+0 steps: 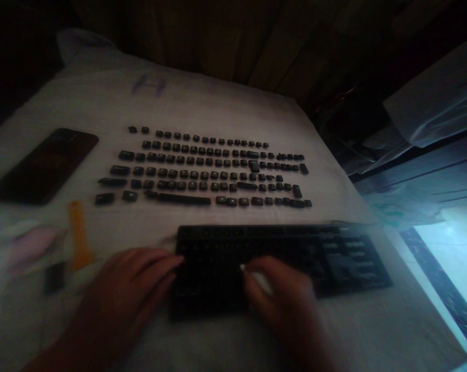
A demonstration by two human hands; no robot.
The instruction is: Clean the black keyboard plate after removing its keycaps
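Note:
A black keyboard (252,237) with its keycaps off lies near the front of the covered table. My left hand (128,289) holds its left edge, the fingers close together on the rim. Over the keyboard's middle, my right hand (283,294) pinches a small white item (263,282); its white tip pokes out between thumb and forefinger, and its kind is not clear. Beyond the keyboard, loose black keycaps (182,185) are laid out in several rows. Among the front row is the long spacebar (183,199). The frame is dark and blurred at the hands.
A dark phone (45,165) lies at the left. Near it are an orange scraper-like tool (78,235), a small dark square piece (55,278) and a blurred whitish bundle (8,268) with pink on it. The pale-covered table (217,103) ends at the right, with bright floor beyond.

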